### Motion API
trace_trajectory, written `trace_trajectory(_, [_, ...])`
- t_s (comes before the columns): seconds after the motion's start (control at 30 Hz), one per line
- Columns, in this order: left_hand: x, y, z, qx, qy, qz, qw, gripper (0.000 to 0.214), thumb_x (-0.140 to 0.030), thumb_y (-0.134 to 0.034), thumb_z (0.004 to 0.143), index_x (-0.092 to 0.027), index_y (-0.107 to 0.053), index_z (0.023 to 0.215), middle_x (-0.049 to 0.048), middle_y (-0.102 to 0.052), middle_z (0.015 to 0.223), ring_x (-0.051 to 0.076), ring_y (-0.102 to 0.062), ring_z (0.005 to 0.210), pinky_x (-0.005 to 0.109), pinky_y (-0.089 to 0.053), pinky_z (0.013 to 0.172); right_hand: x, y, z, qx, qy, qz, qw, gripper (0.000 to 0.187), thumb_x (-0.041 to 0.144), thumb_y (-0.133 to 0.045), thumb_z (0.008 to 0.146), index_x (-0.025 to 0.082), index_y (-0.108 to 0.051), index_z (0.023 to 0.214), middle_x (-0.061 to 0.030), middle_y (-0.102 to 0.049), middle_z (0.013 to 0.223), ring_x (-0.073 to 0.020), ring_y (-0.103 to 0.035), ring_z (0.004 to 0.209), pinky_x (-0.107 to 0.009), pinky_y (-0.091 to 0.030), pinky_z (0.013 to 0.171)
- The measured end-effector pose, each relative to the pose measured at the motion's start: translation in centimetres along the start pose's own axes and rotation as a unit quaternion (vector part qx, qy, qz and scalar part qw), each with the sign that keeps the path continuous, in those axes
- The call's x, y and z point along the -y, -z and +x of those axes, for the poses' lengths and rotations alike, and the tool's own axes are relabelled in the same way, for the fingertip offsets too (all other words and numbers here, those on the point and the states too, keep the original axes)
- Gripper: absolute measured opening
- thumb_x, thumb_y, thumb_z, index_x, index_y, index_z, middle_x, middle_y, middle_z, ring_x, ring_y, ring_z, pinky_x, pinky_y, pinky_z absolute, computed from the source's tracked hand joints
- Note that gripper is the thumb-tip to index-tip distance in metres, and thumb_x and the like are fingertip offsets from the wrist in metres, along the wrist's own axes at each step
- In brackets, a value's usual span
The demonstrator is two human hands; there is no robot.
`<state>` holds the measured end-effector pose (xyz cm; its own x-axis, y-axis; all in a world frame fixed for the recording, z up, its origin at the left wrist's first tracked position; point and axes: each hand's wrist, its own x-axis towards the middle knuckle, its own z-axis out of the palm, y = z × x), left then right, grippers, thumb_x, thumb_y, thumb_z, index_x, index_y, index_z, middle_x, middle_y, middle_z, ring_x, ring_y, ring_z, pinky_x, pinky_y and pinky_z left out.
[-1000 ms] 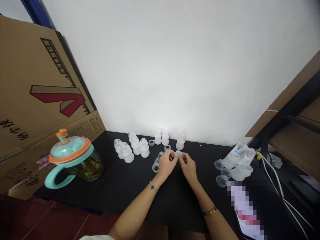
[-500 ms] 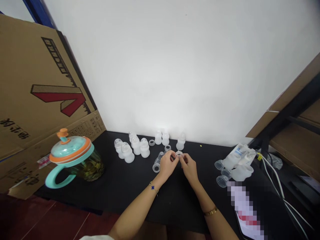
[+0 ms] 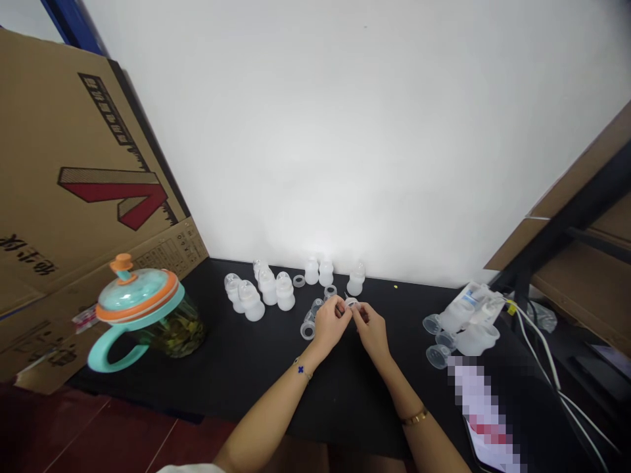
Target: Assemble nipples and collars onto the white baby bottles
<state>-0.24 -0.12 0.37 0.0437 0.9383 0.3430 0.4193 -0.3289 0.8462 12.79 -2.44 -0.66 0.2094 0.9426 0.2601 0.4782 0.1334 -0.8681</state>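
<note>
teal lidded jug [image 3: 142, 315], cardboard box [image 3: 73, 197], white cables [image 3: 547, 368]

Very little moved across the second. The left hand [image 3: 331, 323] and the right hand [image 3: 371, 328] had drawn slightly closer together, their fingertips meeting over the small clear ring [image 3: 351, 303] pinched between them. That ring had sat a touch higher in the hands half a second earlier, lifted a little toward the back edge of the counter [image 3: 236, 374]; it came back down by a hair. The right hand's fingers, spread a bit wider a second earlier, had curled in tighter on the piece. Whether the ring itself was turned cannot be told, since it is too small and see-through. The head camera also shifted slightly.
</note>
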Motion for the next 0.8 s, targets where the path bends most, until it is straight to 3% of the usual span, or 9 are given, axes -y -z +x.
trace_trajectory(0.1, [0.07, 0.07, 0.08, 0.001, -0.002, 0.005, 1.0, 0.017, -0.03, -0.06, 0.081, -0.021, -0.05, 0.069, -0.0042, -0.053, 0.065, 0.012, -0.051, 0.058, 0.025, -0.036, 0.059, 0.09, 0.08, 0.0, -0.003, 0.003, -0.01, 1.0, 0.038, 0.051, -0.051, 0.09, 0.02, -0.069, 0.104, -0.0047, -0.073, 0.085, -0.0175, -0.058, 0.057, -0.028, -0.044, 0.055])
trace_trajectory(0.4, [-0.01, 0.12, -0.05, 0.0, -0.005, -0.01, 1.0, 0.01, -0.029, -0.057, 0.084, -0.022, -0.053, 0.079, -0.0027, -0.061, 0.074, 0.012, -0.057, 0.06, 0.025, -0.041, 0.063, 0.28, 0.25, 0.01, 0.016, 0.005, 0.002, 1.0, 0.04, 0.055, -0.048, 0.091, 0.021, -0.069, 0.09, -0.0029, -0.07, 0.074, -0.0182, -0.058, 0.057, -0.027, -0.042, 0.055])
trace_trajectory(0.8, [0.24, -0.08, -0.1, 0.009, -0.011, -0.03, 0.999, 0.01, -0.029, -0.058, 0.085, -0.022, -0.053, 0.082, -0.0038, -0.059, 0.072, 0.012, -0.058, 0.059, 0.024, -0.042, 0.061, 0.35, 0.15, 0.13, -0.006, 0.016, -0.024, 1.0, 0.038, 0.052, -0.049, 0.09, 0.019, -0.067, 0.082, -0.0038, -0.069, 0.072, -0.0178, -0.057, 0.057, -0.027, -0.041, 0.057])
